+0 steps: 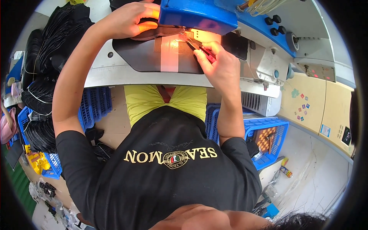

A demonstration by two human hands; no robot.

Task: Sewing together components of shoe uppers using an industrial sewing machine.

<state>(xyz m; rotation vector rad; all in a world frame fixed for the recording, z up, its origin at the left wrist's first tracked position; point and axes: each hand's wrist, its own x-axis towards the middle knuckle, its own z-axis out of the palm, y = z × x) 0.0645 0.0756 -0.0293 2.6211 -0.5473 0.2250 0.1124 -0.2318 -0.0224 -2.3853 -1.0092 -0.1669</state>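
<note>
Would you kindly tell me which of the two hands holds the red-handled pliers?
The right hand: its thumb and fingers grip the red-handled pliers, while the left hand, at the dark material, shows no tool.

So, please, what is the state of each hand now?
Left hand: partly open at the dark piece; grip cannot be told.
Right hand: closed, holding the red-handled pliers.

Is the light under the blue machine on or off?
On: an orange glow shines beneath the blue machine, lighting fingers of the left hand.
</note>
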